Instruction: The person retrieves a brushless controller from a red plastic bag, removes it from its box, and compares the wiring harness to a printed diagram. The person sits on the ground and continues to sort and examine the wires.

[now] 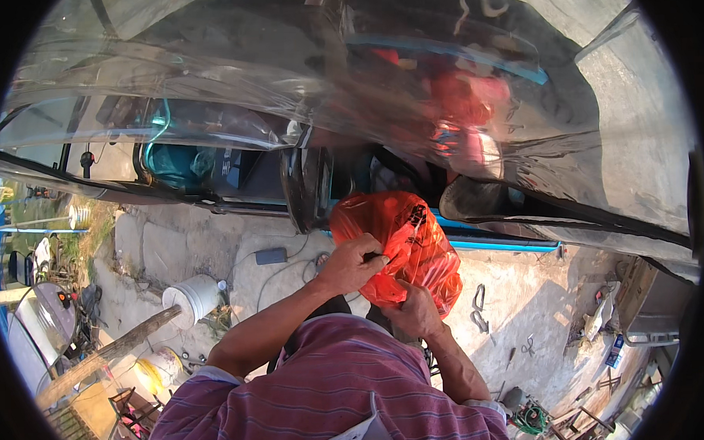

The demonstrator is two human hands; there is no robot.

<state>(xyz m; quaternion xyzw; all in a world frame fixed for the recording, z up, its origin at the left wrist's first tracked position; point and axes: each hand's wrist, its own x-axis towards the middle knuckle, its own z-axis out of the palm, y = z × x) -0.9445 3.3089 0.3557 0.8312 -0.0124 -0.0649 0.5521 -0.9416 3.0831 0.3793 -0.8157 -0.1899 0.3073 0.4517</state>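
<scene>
A bulging red plastic bag (403, 237) with dark print is in front of me, and whatever it contains is hidden. My left hand (353, 264) is closed at the bag's left side, its thumb and fingers pinching the red film. Lower down and to the right, my right hand (415, 311) grips the near edge of the same bag. Just beyond the bag is a vehicle with a blue side rail (504, 246) and a clear plastic cover (231, 77) spread over it.
A white bucket (192, 301) stands at left by a wooden pole (109, 356). On the concrete lies a dark rectangular box (271, 256) with a cable. A dark strap (479, 310) is to the right, and a green coiled hose or wire (532, 418) sits at lower right.
</scene>
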